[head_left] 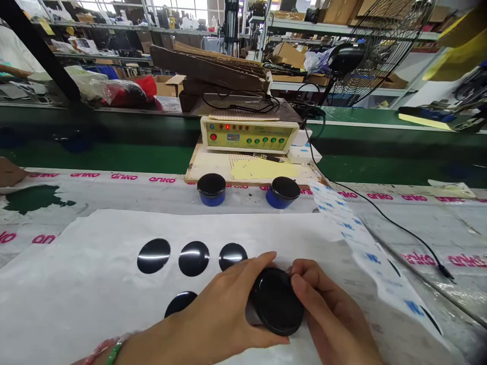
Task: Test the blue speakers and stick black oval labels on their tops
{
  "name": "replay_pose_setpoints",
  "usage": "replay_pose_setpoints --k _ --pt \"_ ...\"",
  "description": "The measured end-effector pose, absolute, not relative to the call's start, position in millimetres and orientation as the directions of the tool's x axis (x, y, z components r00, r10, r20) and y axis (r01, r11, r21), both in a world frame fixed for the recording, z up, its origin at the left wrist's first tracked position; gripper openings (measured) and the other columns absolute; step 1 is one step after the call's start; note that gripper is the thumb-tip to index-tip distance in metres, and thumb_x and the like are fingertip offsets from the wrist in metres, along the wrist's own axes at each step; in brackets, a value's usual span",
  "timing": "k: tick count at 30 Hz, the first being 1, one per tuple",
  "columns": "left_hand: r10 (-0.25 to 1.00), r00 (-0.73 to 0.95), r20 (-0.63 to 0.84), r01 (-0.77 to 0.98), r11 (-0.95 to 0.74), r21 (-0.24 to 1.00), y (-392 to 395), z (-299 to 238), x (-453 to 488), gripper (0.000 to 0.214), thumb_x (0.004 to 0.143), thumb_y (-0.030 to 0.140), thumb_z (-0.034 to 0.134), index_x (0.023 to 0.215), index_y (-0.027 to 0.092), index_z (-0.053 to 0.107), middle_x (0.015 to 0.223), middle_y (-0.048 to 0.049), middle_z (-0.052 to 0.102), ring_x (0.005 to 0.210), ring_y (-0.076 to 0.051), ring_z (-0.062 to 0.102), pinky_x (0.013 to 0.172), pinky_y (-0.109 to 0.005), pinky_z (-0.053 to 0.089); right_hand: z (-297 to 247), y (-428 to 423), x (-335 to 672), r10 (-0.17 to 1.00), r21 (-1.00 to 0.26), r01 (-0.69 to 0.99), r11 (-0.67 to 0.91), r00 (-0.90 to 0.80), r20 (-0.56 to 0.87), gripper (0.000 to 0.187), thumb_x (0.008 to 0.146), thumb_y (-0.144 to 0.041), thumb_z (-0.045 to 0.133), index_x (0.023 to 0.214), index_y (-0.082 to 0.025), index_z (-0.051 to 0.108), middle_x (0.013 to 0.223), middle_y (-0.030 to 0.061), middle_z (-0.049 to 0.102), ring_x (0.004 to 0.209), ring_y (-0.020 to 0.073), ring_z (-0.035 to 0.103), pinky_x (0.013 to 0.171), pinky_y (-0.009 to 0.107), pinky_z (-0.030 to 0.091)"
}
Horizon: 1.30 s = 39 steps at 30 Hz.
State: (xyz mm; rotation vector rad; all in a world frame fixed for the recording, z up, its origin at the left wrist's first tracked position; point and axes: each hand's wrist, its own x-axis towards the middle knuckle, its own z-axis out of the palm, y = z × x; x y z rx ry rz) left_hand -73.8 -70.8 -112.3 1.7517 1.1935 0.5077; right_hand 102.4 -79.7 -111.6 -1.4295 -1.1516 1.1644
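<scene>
My left hand (216,314) is wrapped round the side of a cylindrical piece with a glossy black round top (279,301), held tilted above the white sheet (95,304). At the right edge of that top, the thumb and fingertips of my right hand (333,312) are pinched together. Whatever lies between them is too small to make out. On the sheet to the left are several glossy black discs (194,258), one partly covered by my left arm. Two blue pieces with black tops, one on the left (211,189) and one on the right (282,192), stand beyond the sheet.
A control box (249,136) with a lit red light sits on a board (213,162) at the back. To the right lies a blue-printed backing strip (365,258), with a black cable (395,220) running past it. A wire fan (380,50) stands behind.
</scene>
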Motion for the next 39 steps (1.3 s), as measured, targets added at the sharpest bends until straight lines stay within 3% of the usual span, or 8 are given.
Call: replay_pose_setpoints --k 5,9,14,23,31,35,39 --pt "0.889 0.444 -0.115 0.477 -0.126 0.870 -71 -114 -73 0.095 0.061 0.037 0.084 0.140 0.033 0.031 0.136 0.0012 0.054 0.121 -0.022 0.054 0.104 -0.035 0.044 -119 -82 107 0.986 -0.988 0.024 -0.153 0.063 -0.151 0.034 0.077 -0.046 0.067 0.063 -0.019 0.052 0.088 0.0020 0.051 0.079 0.0143 0.055 0.067 0.020 0.049" --pt "0.888 0.444 -0.119 0.478 -0.123 0.870 -73 -116 -73 0.093 0.062 0.039 0.083 0.139 0.035 0.032 0.136 0.0011 0.054 0.121 -0.023 0.054 0.103 -0.037 0.045 -116 -84 104 0.993 -0.985 0.149 -0.091 0.088 -0.078 0.032 0.079 -0.043 0.066 0.062 -0.020 0.052 0.086 0.0011 0.051 0.077 0.0124 0.054 0.066 0.016 0.048" --pt "0.887 0.448 -0.109 0.480 -0.136 0.867 -73 -118 -74 0.093 0.063 0.040 0.082 0.140 0.036 0.030 0.136 0.0013 0.054 0.120 -0.023 0.054 0.102 -0.037 0.045 -105 -88 89 0.967 -0.975 0.182 -0.129 0.239 -0.084 0.032 0.078 -0.043 0.065 0.061 -0.021 0.049 0.087 -0.0012 0.050 0.083 0.0120 0.054 0.070 0.016 0.044" --pt "0.890 0.442 -0.115 0.474 -0.123 0.872 -73 -117 -74 0.097 0.064 0.038 0.082 0.141 0.039 0.024 0.137 0.0020 0.053 0.122 -0.022 0.053 0.103 -0.037 0.044 -109 -90 86 0.976 -0.987 0.161 -0.015 0.216 0.021 0.028 0.082 -0.037 0.063 0.064 -0.021 0.048 0.087 -0.0012 0.049 0.082 0.0123 0.053 0.073 0.021 0.043" --pt "0.882 0.463 -0.086 0.432 -0.140 0.891 -73 -121 -76 0.108 0.065 0.036 0.082 0.143 0.046 0.007 0.135 0.0041 0.054 0.121 -0.021 0.055 0.102 -0.037 0.045 -110 -88 89 0.974 -0.939 0.339 0.057 0.187 0.127 0.028 0.085 -0.035 0.060 0.064 -0.021 0.046 0.086 0.0004 0.051 0.081 0.0136 0.056 0.070 0.023 0.044" --pt "0.884 0.467 -0.019 0.465 -0.227 0.855 -75 -122 -75 0.108 0.068 0.035 0.080 0.143 0.046 0.004 0.134 0.0025 0.054 0.119 -0.022 0.057 0.099 -0.035 0.047 -104 -90 94 0.975 -0.810 0.571 0.136 0.069 0.212 0.029 0.088 -0.039 0.054 0.067 -0.023 0.046 0.079 0.0009 0.052 0.073 0.0144 0.057 0.064 0.024 0.046" --pt "0.860 0.500 0.100 0.518 -0.390 0.761 -74 -120 -74 0.108 0.070 0.036 0.078 0.144 0.043 0.000 0.132 -0.0019 0.055 0.117 -0.022 0.058 0.097 -0.033 0.050 -103 -86 119 0.970 -0.515 0.845 0.143 -0.016 0.245 0.034 0.084 -0.056 0.053 0.069 -0.026 0.051 0.066 -0.0014 0.054 0.046 0.0133 0.051 0.043 0.027 0.040"
